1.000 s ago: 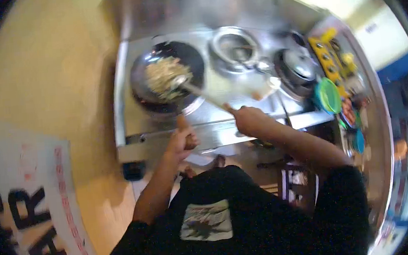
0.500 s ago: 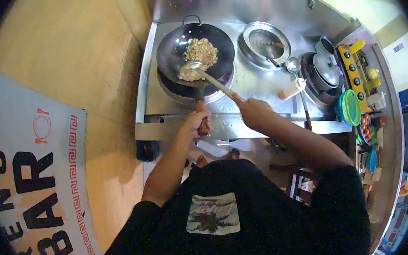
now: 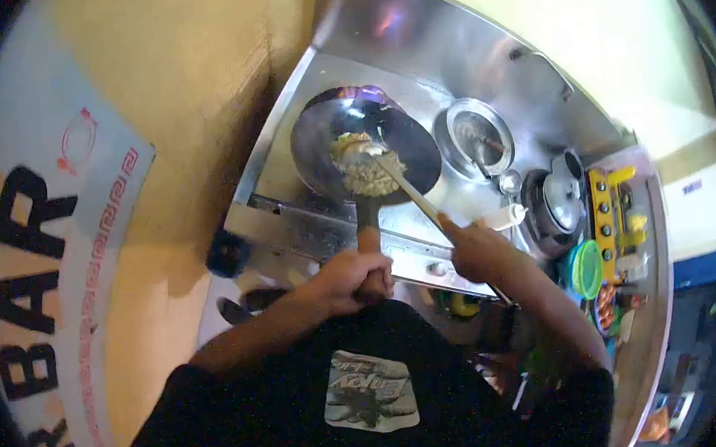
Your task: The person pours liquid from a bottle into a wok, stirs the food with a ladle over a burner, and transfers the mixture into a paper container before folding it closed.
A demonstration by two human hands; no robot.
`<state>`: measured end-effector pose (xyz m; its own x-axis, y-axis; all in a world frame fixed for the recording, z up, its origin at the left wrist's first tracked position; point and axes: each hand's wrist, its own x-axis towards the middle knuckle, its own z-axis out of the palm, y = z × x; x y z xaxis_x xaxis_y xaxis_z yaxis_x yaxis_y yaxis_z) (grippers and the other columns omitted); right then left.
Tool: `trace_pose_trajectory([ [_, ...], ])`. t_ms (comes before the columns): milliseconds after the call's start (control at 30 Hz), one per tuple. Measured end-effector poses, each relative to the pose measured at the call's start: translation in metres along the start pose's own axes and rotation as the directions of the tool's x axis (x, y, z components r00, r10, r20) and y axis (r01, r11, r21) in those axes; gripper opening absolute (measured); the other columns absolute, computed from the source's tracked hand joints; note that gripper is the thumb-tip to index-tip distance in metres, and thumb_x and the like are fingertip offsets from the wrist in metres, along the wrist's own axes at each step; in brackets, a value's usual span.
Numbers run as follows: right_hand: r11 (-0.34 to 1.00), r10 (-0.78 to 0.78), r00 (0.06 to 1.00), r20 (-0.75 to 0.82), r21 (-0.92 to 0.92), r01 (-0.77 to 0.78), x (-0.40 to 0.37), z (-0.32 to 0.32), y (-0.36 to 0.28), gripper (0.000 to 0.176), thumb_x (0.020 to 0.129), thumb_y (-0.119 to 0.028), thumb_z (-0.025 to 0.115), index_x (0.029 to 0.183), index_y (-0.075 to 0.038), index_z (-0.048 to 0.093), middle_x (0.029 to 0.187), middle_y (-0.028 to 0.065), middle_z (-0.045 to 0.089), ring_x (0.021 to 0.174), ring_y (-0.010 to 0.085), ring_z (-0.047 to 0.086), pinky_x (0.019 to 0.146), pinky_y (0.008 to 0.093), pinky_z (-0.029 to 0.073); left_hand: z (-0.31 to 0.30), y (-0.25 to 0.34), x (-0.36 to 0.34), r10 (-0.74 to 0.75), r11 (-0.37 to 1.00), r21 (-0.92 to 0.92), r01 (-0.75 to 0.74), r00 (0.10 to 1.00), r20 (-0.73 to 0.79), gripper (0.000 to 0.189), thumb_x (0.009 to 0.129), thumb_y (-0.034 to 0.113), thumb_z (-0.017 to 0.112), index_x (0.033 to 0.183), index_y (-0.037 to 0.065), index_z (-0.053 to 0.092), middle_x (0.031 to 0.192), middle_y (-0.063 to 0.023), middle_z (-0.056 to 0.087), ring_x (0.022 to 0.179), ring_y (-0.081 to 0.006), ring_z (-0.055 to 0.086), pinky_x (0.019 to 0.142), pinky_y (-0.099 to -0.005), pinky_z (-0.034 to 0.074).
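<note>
Wok (image 3: pixel 410 139) is now sliding nearer, baring the burner (image 3: pixel 339 95) beyond, while left hand (image 3: pixel 347 279) is keeping fingers wrapped round its handle (image 3: pixel 369 240) and right hand (image 3: pixel 482 252) is gripping the ladle (image 3: pixel 412 191) over food (image 3: pixel 375 178) inside.

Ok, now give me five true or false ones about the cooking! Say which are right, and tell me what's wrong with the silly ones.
1. The left hand is gripping the wok's handle. True.
2. The right hand is holding a white bottle. False: it holds the long handle of the ladle.
3. There is food in the wok. True.
4. The cook's shirt is bright yellow all over. False: it is black, with a picture on it.
5. The ladle's round end is down at the food. True.
</note>
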<state>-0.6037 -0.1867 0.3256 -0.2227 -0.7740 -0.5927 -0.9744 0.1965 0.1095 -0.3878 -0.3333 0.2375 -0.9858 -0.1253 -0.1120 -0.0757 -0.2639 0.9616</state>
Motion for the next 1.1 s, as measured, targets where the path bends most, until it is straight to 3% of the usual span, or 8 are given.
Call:
trace_pose_trajectory([
  [333, 0.996, -0.032, 0.995, 0.096, 0.092, 0.023, -0.026, 0.014, -0.022, 0.065, 0.076, -0.008, 0.053, 0.134, 0.003, 0.026, 0.076, 0.0239, 0.062, 0.061, 0.0361, 0.061, 0.056, 0.0469, 0.049, -0.006, -0.020, -0.040, -0.196, 0.646, -0.743, 0.176, 0.979, 0.061, 0.016, 0.082, 0.013, 0.056, 0.069, 0.004, 0.058, 0.061, -0.0090, 0.056, 0.053, -0.0177, 0.055, 0.053, -0.0310, 0.046],
  [567, 0.999, -0.018, 0.971, 0.237, 0.039, 0.008, -0.038, 0.042, -0.027, 0.061, 0.084, -0.020, 0.049, 0.137, -0.004, 0.024, 0.086, 0.0271, 0.062, 0.077, 0.0318, 0.065, 0.067, 0.0488, 0.049, -0.010, -0.012, -0.043, -0.026, 0.991, -0.129, 0.032, 0.999, 0.048, 0.011, 0.082, 0.010, 0.057, 0.085, 0.003, 0.049, 0.065, -0.0035, 0.048, 0.060, -0.0150, 0.053, 0.057, -0.0278, 0.046],
  [633, 0.957, 0.065, 0.991, 0.118, 0.275, -0.096, -0.074, 0.014, -0.052, 0.063, 0.084, -0.019, 0.049, 0.139, -0.005, 0.021, 0.086, 0.0265, 0.062, 0.077, 0.0330, 0.065, 0.064, 0.0489, 0.049, -0.002, -0.013, -0.082, -0.341, 0.521, -0.779, 0.350, 0.922, 0.186, 0.010, 0.082, 0.011, 0.058, 0.085, 0.004, 0.051, 0.066, -0.0031, 0.048, 0.059, -0.0133, 0.052, 0.055, -0.0287, 0.044],
  [767, 0.952, 0.154, 0.987, -0.046, 0.275, -0.136, -0.061, 0.068, -0.061, 0.062, 0.085, -0.014, 0.044, 0.141, -0.006, 0.019, 0.083, 0.0250, 0.063, 0.073, 0.0377, 0.064, 0.066, 0.0479, 0.051, 0.025, -0.009, -0.086, 0.202, 0.878, 0.443, -0.180, 0.979, -0.003, 0.020, 0.086, 0.023, 0.051, 0.073, 0.007, 0.052, 0.063, -0.0058, 0.053, 0.052, -0.0164, 0.048, 0.049, -0.0317, 0.041],
  [867, 0.973, 0.212, 0.973, -0.088, 0.117, -0.201, -0.052, 0.068, -0.038, 0.065, 0.080, -0.011, 0.048, 0.140, -0.008, 0.025, 0.071, 0.0201, 0.061, 0.058, 0.0340, 0.061, 0.052, 0.0487, 0.048, 0.032, -0.030, -0.079, -0.441, 0.547, -0.759, 0.353, 0.892, 0.097, 0.006, 0.079, 0.007, 0.058, 0.075, 0.005, 0.055, 0.069, -0.0077, 0.059, 0.063, -0.0195, 0.057, 0.059, -0.0324, 0.047],
  [933, 0.984, 0.122, 0.870, -0.478, -0.054, -0.168, -0.021, 0.122, -0.010, 0.059, 0.080, -0.009, 0.048, 0.137, -0.008, 0.031, 0.081, 0.0194, 0.062, 0.064, 0.0324, 0.062, 0.055, 0.0481, 0.050, 0.012, -0.043, -0.054, 0.343, 0.731, 0.548, -0.407, 0.913, 0.221, 0.010, 0.079, 0.011, 0.060, 0.075, 0.003, 0.055, 0.066, -0.0073, 0.056, 0.060, -0.0204, 0.055, 0.057, -0.0326, 0.046],
  [1000, 0.960, 0.268, 0.913, -0.307, 0.168, -0.226, -0.033, 0.058, -0.006, 0.056, 0.080, -0.009, 0.047, 0.135, -0.010, 0.034, 0.084, 0.0207, 0.061, 0.070, 0.0353, 0.062, 0.063, 0.0481, 0.050, -0.003, -0.074, -0.006, -0.340, 0.624, -0.748, 0.228, 0.941, 0.004, 0.009, 0.078, 0.009, 0.060, 0.074, 0.003, 0.055, 0.066, -0.0076, 0.056, 0.060, -0.0201, 0.056, 0.058, -0.0333, 0.046],
  [1100, 0.933, 0.308, 0.933, -0.183, 0.247, -0.260, -0.046, 0.051, 0.000, 0.056, 0.080, -0.009, 0.047, 0.135, -0.013, 0.035, 0.086, 0.0226, 0.061, 0.077, 0.0383, 0.062, 0.068, 0.0477, 0.050, -0.031, -0.094, 0.012, -0.288, 0.667, -0.723, 0.181, 0.957, -0.026, 0.009, 0.078, 0.009, 0.059, 0.074, 0.003, 0.055, 0.066, -0.0092, 0.055, 0.059, -0.0204, 0.056, 0.058, -0.0328, 0.047],
])
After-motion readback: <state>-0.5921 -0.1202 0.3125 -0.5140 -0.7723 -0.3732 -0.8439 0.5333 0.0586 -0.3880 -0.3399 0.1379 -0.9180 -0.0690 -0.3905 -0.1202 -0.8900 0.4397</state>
